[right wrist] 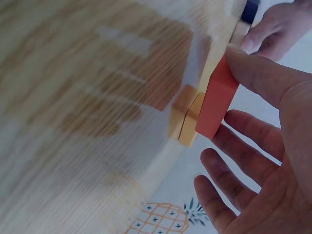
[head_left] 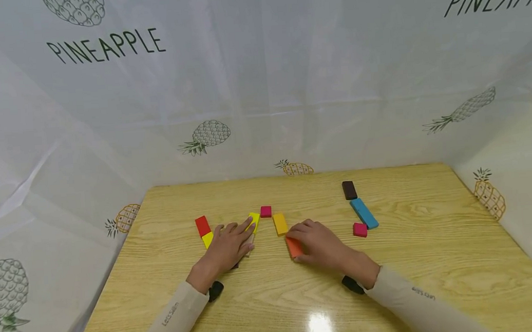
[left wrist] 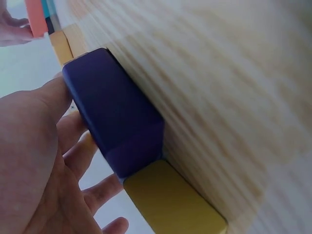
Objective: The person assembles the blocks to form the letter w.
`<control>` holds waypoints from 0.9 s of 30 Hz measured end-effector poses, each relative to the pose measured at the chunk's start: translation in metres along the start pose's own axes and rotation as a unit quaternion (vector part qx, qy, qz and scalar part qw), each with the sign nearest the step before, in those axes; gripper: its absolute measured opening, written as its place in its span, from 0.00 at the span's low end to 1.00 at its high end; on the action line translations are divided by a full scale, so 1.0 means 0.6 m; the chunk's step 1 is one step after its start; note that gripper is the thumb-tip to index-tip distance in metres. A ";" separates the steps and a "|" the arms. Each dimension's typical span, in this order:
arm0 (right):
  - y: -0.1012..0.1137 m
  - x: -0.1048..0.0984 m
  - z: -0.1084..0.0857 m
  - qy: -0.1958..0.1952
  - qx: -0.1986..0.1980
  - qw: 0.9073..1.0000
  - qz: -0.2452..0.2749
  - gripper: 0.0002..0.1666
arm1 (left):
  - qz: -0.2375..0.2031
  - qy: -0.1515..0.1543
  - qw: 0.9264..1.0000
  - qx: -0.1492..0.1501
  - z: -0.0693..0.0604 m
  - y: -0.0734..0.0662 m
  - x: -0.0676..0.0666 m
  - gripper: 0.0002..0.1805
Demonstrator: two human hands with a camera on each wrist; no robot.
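The right hand (head_left: pixel 320 244) pinches an orange-red block (head_left: pixel 294 247) between thumb and fingertips, close to a yellow-orange block (head_left: pixel 280 224). In the right wrist view, the thumb is on one end of the orange-red block (right wrist: pixel 218 97). The left hand (head_left: pixel 227 248) lies spread over several blocks, its fingertips by a bright yellow block (head_left: pixel 254 221) and its thumb by a pale block (head_left: pixel 250 243). The left wrist view has a dark purple block (left wrist: pixel 114 105) beside the thumb, end to end with a yellow block (left wrist: pixel 175 200); the left palm hides part of the row in the head view.
A red block (head_left: pixel 203 226) touches a yellow one (head_left: pixel 208 240) left of the left hand. One magenta block (head_left: pixel 266 212) is at the middle. To the right are a dark block (head_left: pixel 349 190), a blue block (head_left: pixel 364 213) and another magenta block (head_left: pixel 360 230). A printed curtain (head_left: pixel 260 84) stands behind.
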State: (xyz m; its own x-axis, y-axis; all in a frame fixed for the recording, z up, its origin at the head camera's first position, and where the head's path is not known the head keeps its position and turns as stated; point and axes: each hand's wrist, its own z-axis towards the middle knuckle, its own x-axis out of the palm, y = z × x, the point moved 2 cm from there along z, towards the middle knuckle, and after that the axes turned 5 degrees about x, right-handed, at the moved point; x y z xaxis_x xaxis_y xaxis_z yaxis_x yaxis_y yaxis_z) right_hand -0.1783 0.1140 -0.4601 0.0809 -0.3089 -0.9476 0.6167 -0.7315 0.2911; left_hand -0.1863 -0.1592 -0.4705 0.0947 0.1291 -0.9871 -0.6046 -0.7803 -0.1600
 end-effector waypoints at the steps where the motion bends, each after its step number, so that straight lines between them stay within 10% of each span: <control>1: 0.003 0.000 0.000 0.001 -0.002 1.000 -0.002 0.33 | 0.002 -0.001 1.000 0.000 0.000 0.000 0.000 0.31; 27: 0.019 0.017 0.017 -0.001 -0.030 0.997 -0.068 0.29 | 0.000 0.007 1.000 -0.003 0.001 0.000 0.001 0.31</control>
State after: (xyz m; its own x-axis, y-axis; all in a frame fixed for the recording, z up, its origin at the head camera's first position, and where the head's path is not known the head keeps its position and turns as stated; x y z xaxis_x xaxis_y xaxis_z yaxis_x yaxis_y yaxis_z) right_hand -0.1785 0.0961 -0.4652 -0.0076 -0.2111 -0.9774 0.6683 -0.7282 0.1521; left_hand -0.1864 -0.1588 -0.4708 0.1059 0.1210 -0.9870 -0.5995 -0.7842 -0.1605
